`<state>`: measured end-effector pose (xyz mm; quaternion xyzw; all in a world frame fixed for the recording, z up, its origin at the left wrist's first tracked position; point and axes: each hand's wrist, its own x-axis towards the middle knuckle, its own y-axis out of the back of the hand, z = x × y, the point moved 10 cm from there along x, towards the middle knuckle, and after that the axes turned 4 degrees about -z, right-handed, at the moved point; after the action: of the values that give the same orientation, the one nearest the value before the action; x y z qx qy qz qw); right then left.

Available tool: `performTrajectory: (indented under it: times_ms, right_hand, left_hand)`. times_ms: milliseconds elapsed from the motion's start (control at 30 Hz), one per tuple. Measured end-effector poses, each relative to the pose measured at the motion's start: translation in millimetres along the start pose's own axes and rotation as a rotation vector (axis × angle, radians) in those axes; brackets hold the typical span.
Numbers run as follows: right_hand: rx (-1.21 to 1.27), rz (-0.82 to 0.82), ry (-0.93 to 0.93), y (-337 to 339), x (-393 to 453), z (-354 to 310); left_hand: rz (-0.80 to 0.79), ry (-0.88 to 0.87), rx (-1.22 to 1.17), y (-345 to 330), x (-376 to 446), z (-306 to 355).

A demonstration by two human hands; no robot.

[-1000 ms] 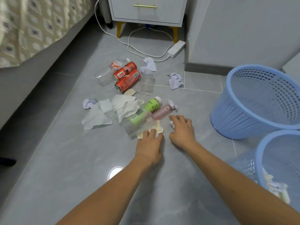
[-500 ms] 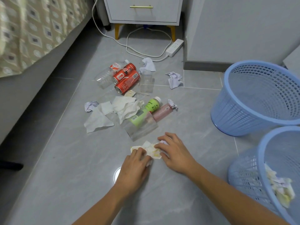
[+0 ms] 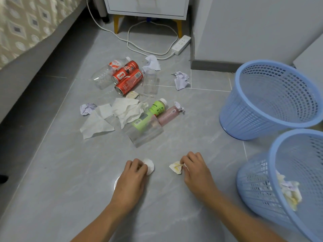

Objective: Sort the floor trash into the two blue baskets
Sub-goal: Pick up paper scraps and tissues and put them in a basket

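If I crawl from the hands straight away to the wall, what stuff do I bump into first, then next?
White wad in the left hand → clear plastic bag → green bottle → red cans → power strip → nightstand.

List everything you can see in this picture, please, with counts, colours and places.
baskets: 2, blue, right; the nearer holds paper
cans: 2, red, far pile
clear bottles: 2, by the cans
green bottle: 1, mid pile
pink bottle: 1, beside the green
tissues: several, white, mid pile
crumpled papers: about four, pale lilac, scattered
power strip: 1, white, by the nightstand
left hand: holds a white wad
right hand: pinches a stained scrap
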<state>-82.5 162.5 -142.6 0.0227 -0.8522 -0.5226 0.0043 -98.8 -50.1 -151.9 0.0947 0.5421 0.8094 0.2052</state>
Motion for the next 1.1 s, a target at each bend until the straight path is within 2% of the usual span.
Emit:
performTrajectory:
  times_ms: [100,200,267,333,433,533,667,733,800,900,1033,1100]
  right_hand:
    - [0.115,0.074,0.006,47.6,-10.9,-32.6]
    - [0.229,0.257,0.008,138.8,-35.7,-69.9]
    - [0.261,0.397,0.016,210.1,-57.4,-78.1]
    - [0.196,0.56,-0.025,273.6,-81.7,-57.9]
    - [0.061,0.728,-0.285,334.1,-122.5,17.4]
    - [0.01,0.645,-0.544,338.0,-156.9,87.4]
    - [0.05,0.404,-0.726,303.2,-180.2,122.5]
    - [0.04,0.397,-0.694,304.8,-184.0,117.6]
    - [0.02,0.453,-0.605,318.3,-176.9,108.1]
    - [0.122,0.421,-0.368,317.8,-136.5,67.9]
    - [0.229,0.499,-0.081,282.5,-52.0,-66.3]
    - [0.304,0.335,0.015,226.4,-0.8,-115.4]
  left_hand:
    - [-0.001,0.003,-0.066,3.8,-4.3,-0.3]
    - [0.056,-0.049,-0.212,32.5,2.4,32.0]
    - [0.155,-0.154,-0.345,68.8,17.2,86.2]
    - [0.247,-0.261,-0.476,105.9,34.8,153.4]
    - [0.303,-0.474,-0.568,146.1,51.5,260.9]
    - [0.2,-0.619,-0.547,143.2,57.2,347.0]
    - [-0.116,-0.644,-0.346,95.3,57.3,401.7]
    - [-0.118,-0.649,-0.266,93.2,50.1,402.9]
    - [0.024,-0.679,-0.282,113.2,40.7,388.6]
    - [0.234,-0.636,-0.328,144.6,37.1,328.7]
    - [0.382,-0.367,-0.389,165.8,57.1,190.1]
    - [0.433,-0.149,-0.419,170.2,63.9,105.5]
